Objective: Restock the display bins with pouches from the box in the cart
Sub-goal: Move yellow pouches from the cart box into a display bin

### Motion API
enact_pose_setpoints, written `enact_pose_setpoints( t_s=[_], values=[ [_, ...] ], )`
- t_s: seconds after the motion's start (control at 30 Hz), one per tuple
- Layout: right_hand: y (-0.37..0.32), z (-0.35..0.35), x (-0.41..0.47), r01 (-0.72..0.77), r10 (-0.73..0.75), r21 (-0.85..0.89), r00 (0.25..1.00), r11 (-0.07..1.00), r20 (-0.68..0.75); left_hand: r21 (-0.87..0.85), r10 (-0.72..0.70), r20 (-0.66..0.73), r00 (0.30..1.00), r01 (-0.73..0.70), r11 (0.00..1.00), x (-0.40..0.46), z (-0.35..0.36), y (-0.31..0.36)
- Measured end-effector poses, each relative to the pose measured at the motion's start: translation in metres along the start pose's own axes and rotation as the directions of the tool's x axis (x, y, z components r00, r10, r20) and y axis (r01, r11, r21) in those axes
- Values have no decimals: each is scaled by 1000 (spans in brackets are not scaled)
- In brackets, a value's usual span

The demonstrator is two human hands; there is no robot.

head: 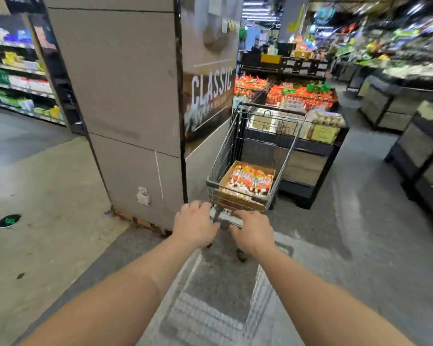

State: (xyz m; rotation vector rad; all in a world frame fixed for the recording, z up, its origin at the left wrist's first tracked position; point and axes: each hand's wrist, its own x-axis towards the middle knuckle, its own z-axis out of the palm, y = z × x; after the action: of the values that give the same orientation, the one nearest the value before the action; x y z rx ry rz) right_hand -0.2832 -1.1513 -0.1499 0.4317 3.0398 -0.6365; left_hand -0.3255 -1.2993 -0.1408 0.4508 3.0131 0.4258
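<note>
Both my hands, left (pixel 194 224) and right (pixel 254 231), grip the cart (pixel 245 156) handle; I'd steer past the pillar (pixel 125 101), keeping the box (pixel 246 186) of pouches (pixel 251 181) level.

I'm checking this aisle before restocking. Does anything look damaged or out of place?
Yes: the base of the grey pillar looks chipped and broken along the floor at its near corner. The box sits level in the cart, nothing spilled.

Bare metal wire cart (pixel 225 148) at centre frame; brown matt cardboard box (pixel 226 182) inside; glossy plastic pouches (pixel 250 181); smooth grey floor (pixel 360 221).
</note>
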Motion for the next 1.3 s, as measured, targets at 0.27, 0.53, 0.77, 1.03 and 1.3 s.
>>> enact_pose_setpoints(
  t_s=[0.27, 0.53, 0.77, 1.03, 1.3],
  values=[
    [69, -4, 144, -227, 226, 24, 974, 974, 31, -59, 86, 132, 988, -79, 995, 170, 40, 37],
    [129, -13, 323, -222, 207, 94, 966, 970, 153, -149, -42, 233, 972, 79, 986, 339, 85, 55],
    [153, -2, 457, -202, 164, 108, 943, 974, 289, -244, -164, 297, 941, 241, 939, 450, 116, 51],
    [170, 62, 572, -321, 229, 137, 861, 937, 453, -278, -210, 433, 877, 351, 894, 568, 185, 21],
    [188, 168, 660, -439, 286, 124, 748, 890, 599, -219, -222, 570, 791, 407, 887, 637, 261, -9]
  ],
)
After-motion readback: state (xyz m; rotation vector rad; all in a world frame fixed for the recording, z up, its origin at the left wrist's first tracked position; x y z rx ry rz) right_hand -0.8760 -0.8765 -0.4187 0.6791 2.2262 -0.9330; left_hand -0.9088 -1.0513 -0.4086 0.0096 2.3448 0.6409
